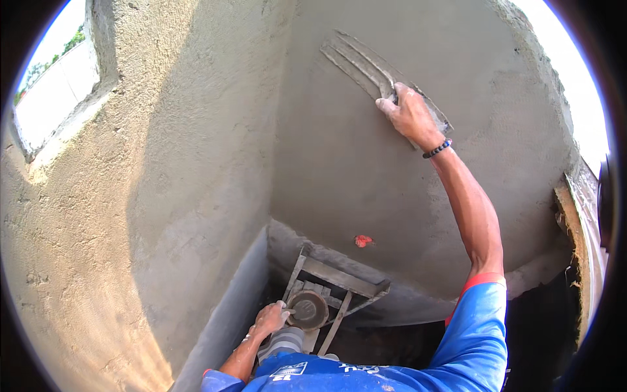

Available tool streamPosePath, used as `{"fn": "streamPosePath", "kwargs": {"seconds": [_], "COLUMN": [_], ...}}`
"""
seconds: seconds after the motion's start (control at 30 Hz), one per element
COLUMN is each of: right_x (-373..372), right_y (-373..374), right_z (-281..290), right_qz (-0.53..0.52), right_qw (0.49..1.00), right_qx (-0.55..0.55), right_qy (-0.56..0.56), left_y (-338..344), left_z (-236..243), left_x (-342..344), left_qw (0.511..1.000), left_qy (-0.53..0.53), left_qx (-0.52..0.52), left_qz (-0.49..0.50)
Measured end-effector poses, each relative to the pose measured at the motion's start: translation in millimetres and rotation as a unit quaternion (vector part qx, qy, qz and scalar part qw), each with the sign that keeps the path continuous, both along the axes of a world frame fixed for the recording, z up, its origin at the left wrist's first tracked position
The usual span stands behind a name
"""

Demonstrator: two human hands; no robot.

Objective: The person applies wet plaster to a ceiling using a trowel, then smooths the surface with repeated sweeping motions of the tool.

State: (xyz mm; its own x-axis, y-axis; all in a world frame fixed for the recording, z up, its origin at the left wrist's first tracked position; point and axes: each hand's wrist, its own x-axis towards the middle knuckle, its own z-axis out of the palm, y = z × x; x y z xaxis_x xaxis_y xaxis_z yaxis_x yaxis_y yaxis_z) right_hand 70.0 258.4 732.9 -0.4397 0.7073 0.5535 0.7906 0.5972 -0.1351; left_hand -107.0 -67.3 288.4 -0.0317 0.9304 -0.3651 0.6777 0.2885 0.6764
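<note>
My right hand (410, 112) is closed round the handle of a long, mortar-coated plastering float (358, 60). The float lies slantwise against the smooth grey plastered wall (339, 163), its ribbed back toward me. Low down, my left hand (268, 321) is closed at the near left rim of a round grey container (308, 311). A short greyish piece shows by its fingers, too small to name; whether it belongs to the container I cannot tell. The container sits on or over a wooden frame (339, 277).
On the left stands a rougher wall (196, 196), partly sunlit, with an opening (62, 91) high up. Both walls meet in a corner. A small red patch (363, 241) marks the plaster. At the right is a broken-edged board (578, 255) beside a dark gap.
</note>
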Motion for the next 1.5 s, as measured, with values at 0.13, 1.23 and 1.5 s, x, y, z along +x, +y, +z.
{"fn": "streamPosePath", "kwargs": {"seconds": [0.13, 1.23, 1.5], "right_x": [54.5, 159.8, 117.0], "right_y": [-24.1, -81.7, -59.4], "right_z": [85.8, -62.5, 100.1], "right_qz": [0.000, -0.101, -0.107], "right_qw": [0.988, 0.957, 0.983], "right_qx": [-0.062, 0.021, 0.148], "right_qy": [0.142, -0.271, 0.024], "left_y": [-5.1, -22.8, 5.6], "left_z": [2.1, -1.1, 32.2], "left_x": [0.1, -4.9, 19.6], "left_qw": [1.000, 0.999, 0.997], "left_qy": [-0.011, 0.019, 0.009], "left_qx": [-0.008, -0.003, -0.001], "left_qz": [-0.010, -0.042, -0.077]}}
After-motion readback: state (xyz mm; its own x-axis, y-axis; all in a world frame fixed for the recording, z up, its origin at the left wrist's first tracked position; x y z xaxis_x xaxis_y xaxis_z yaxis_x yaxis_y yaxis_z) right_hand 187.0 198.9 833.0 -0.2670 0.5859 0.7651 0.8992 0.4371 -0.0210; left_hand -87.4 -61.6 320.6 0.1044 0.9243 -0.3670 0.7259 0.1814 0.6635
